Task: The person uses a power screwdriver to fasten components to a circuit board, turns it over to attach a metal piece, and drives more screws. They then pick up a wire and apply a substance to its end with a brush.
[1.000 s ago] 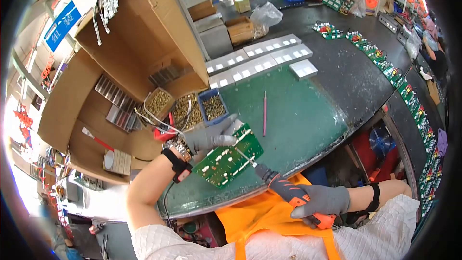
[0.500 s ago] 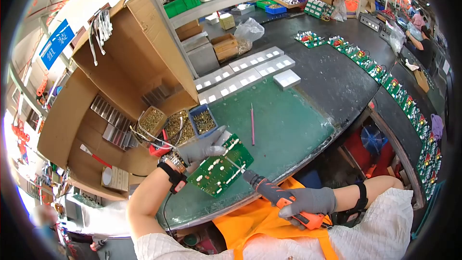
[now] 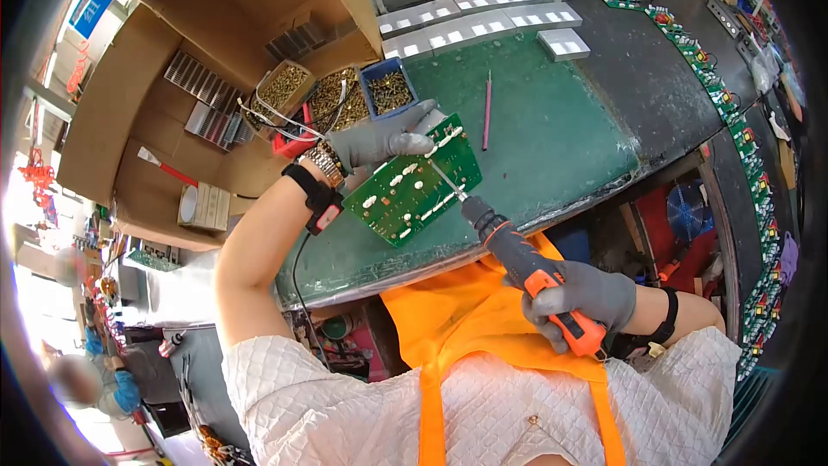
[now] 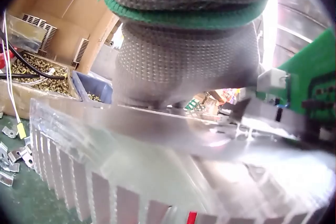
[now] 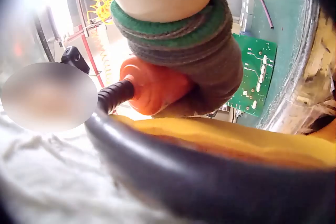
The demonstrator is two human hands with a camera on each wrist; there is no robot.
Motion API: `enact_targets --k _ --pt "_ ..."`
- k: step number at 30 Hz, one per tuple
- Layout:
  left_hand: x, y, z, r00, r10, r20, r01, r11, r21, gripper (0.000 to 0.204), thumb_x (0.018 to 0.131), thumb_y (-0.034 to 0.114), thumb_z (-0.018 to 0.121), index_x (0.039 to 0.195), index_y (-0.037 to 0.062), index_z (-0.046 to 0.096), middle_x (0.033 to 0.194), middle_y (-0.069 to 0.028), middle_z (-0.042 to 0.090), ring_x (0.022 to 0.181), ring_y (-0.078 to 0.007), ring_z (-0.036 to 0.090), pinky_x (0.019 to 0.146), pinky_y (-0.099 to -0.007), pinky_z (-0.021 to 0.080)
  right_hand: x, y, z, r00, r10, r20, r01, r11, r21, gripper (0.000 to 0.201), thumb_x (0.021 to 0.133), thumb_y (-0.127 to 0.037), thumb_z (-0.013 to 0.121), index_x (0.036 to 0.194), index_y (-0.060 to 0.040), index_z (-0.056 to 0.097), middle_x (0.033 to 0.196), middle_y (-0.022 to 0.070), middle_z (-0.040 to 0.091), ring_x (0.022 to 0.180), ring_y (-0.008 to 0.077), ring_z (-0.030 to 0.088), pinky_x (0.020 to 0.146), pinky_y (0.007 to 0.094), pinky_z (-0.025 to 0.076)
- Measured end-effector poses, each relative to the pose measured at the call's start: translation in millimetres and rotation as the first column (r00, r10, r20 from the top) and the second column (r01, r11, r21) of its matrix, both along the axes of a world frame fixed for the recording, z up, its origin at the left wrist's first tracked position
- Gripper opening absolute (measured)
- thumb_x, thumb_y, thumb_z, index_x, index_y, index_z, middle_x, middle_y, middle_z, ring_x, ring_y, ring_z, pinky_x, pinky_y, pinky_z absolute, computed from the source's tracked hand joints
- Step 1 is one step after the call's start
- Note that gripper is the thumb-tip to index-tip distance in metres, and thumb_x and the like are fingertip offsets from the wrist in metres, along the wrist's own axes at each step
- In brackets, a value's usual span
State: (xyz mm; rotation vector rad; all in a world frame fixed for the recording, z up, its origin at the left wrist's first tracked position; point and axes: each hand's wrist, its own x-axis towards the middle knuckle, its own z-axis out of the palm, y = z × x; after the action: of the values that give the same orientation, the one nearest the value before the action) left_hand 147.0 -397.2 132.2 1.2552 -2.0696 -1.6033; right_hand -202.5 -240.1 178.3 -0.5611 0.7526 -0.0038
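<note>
My gloved left hand [image 3: 384, 140] holds the upper left edge of a green circuit board [image 3: 414, 198], tilted above the bench with its soldered side up. In the left wrist view, a finned metal heat sink [image 4: 121, 155] lies below that hand, beside the board's green edge [image 4: 315, 71]. My gloved right hand [image 3: 591, 293] grips an orange and dark grey electric screwdriver [image 3: 513, 250]. Its long bit [image 3: 444, 176] reaches across the board's face, the tip close by the left fingers. The right wrist view shows the screwdriver's orange rear end [image 5: 152, 87] under the glove.
Beyond the left hand stand a blue bin [image 3: 387, 91] and other bins of brass-coloured screws, against an open cardboard box [image 3: 250, 0]. A pink pen-like tool [image 3: 487, 112] lies on the green mat. Silver blocks [image 3: 483, 22] line the back; circuit boards [image 3: 724, 103] run along the right.
The head view has tipped downward, so the bench sits higher in it. The left hand still holds the board, and the screwdriver bit stays over the same area; its handle now slants more steeply.
</note>
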Motion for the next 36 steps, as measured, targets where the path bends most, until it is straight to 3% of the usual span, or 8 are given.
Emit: enact_targets --k 11,16,20,24,28,30,33,36 --pt "33 30 -14 0.986 0.113 -0.123 -0.080 0.965 0.249 0.069 0.095 0.053 0.052 0.143 0.0060 0.036 0.127 -0.0092 0.056 0.111 -0.0148 0.055 0.092 -0.0316 0.047 -43 23 -12 0.997 -0.052 0.051 0.059 0.988 -0.140 0.073 0.073 -0.026 0.077 0.132 -0.0047 0.039 0.082 0.0071 0.057 0.060 0.0168 0.060 0.051 0.0315 0.053" --pt "-7 108 35 0.856 0.501 0.127 -0.504 0.864 -0.014 0.050 0.089 0.034 0.068 0.124 0.0005 0.057 0.103 -0.0050 0.066 0.090 -0.0097 0.059 0.079 -0.0260 0.049 -69 25 -28 0.957 -0.267 0.111 0.288 0.916 -0.279 0.074 0.075 -0.030 0.075 0.134 -0.0056 0.038 0.082 0.0073 0.059 0.056 0.0167 0.061 0.049 0.0300 0.054" --pt "-39 135 3 0.788 0.508 0.348 -0.025 0.592 -0.806 0.035 0.079 0.021 0.072 0.107 0.0039 0.060 0.091 -0.0131 0.064 0.087 -0.0287 0.063 0.078 -0.0384 0.050 -70 16 -39 0.934 -0.342 0.105 0.358 0.893 -0.271 0.065 0.080 -0.029 0.068 0.134 -0.0078 0.037 0.086 0.0086 0.059 0.059 0.0170 0.062 0.051 0.0314 0.055" --pt "-66 125 -26 0.736 0.548 0.398 -0.073 0.648 -0.758 0.036 0.077 0.017 0.070 0.110 0.0070 0.059 0.095 -0.0148 0.064 0.089 -0.0362 0.061 0.078 -0.0427 0.049 -48 3 -43 0.917 -0.334 0.217 0.386 0.880 -0.278 0.068 0.083 -0.038 0.071 0.132 -0.0066 0.037 0.084 0.0090 0.058 0.059 0.0179 0.062 0.051 0.0310 0.055" --pt "-64 118 -32 0.790 0.599 0.131 -0.152 0.398 -0.905 0.035 0.083 0.014 0.066 0.116 0.0066 0.057 0.099 -0.0148 0.062 0.085 -0.0344 0.062 0.076 -0.0406 0.050 -41 4 -51 0.822 -0.434 0.368 0.471 0.882 -0.013 0.078 0.084 -0.051 0.068 0.137 -0.0052 0.034 0.083 0.0094 0.056 0.058 0.0173 0.060 0.049 0.0313 0.054" --pt "-39 114 -15 0.683 0.717 -0.144 -0.605 0.444 -0.661 0.030 0.085 0.011 0.063 0.114 0.0054 0.060 0.095 -0.0144 0.063 0.082 -0.0339 0.062 0.073 -0.0395 0.050 -46 5 -53 0.824 -0.433 0.366 0.470 0.882 -0.016 0.080 0.085 -0.053 0.066 0.139 -0.0050 0.033 0.083 0.0098 0.055 0.057 0.0169 0.059 0.049 0.0315 0.053" --pt "40 97 -22 0.584 0.811 -0.040 -0.404 0.247 -0.881 0.021 0.085 0.016 0.061 0.104 0.0096 0.067 0.089 -0.0125 0.065 0.086 -0.0334 0.063 0.075 -0.0424 0.049 -56 7 -58 0.860 -0.348 0.374 0.439 0.878 -0.192 0.078 0.086 -0.050 0.066 0.140 -0.0045 0.033 0.083 0.0105 0.055 0.057 0.0173 0.060 0.049 0.0314 0.054" --pt "85 82 -55 0.477 0.845 0.242 -0.432 0.465 -0.773 0.017 0.083 0.013 0.061 0.098 0.0117 0.071 0.090 -0.0123 0.065 0.086 -0.0332 0.063 0.076 -0.0423 0.050 -53 13 -56 0.865 -0.361 0.349 0.441 0.878 -0.187 0.077 0.086 -0.050 0.066 0.139 -0.0045 0.034 0.083 0.0107 0.055 0.057 0.0172 0.061 0.050 0.0309 0.054"
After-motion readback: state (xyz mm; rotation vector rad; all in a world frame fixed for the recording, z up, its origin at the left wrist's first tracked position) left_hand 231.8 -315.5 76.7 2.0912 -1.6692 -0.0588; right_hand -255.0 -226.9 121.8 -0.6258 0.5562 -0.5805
